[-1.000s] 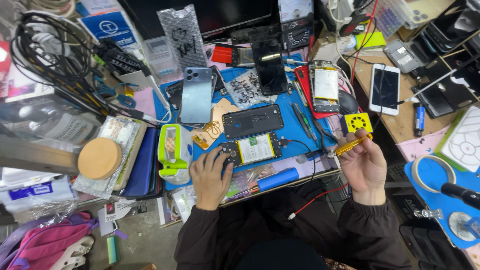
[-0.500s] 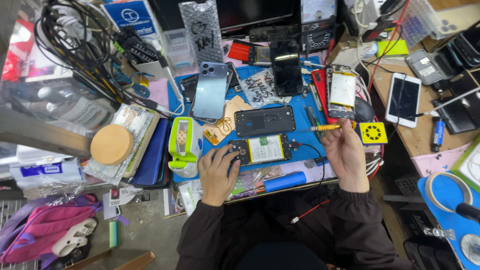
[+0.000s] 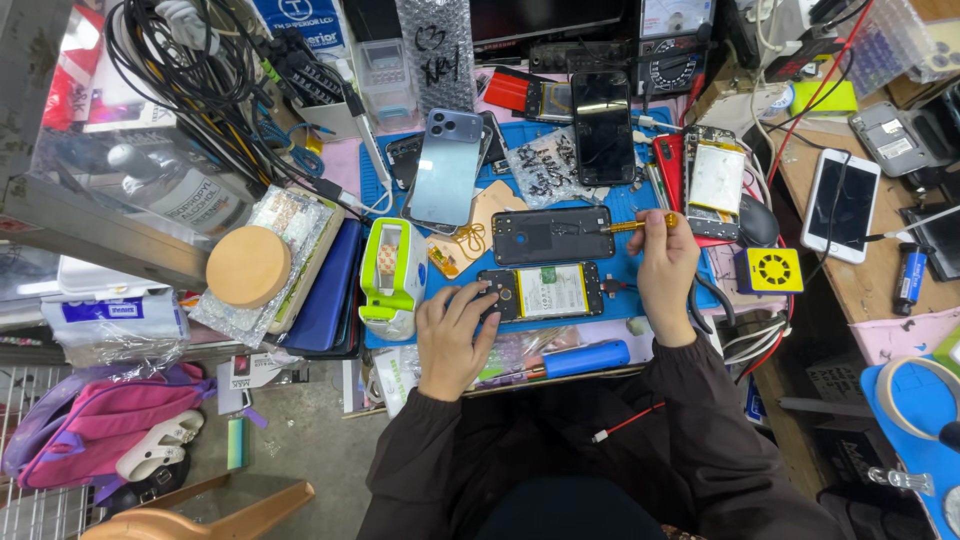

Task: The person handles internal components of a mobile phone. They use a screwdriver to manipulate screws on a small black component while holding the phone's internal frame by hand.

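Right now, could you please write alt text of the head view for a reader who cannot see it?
A person's left hand steadies an opened phone on a blue work mat, while the right hand holds a yellow-handled screwdriver beside a black phone back frame. Other phones, cables and a green-and-white device crowd the bench.

Phone repair workshop: opened black phone with white battery (image 3: 541,291) lay on blue silicone work mat (image 3: 610,326); tangled black cables (image 3: 190,60), spare handsets around.
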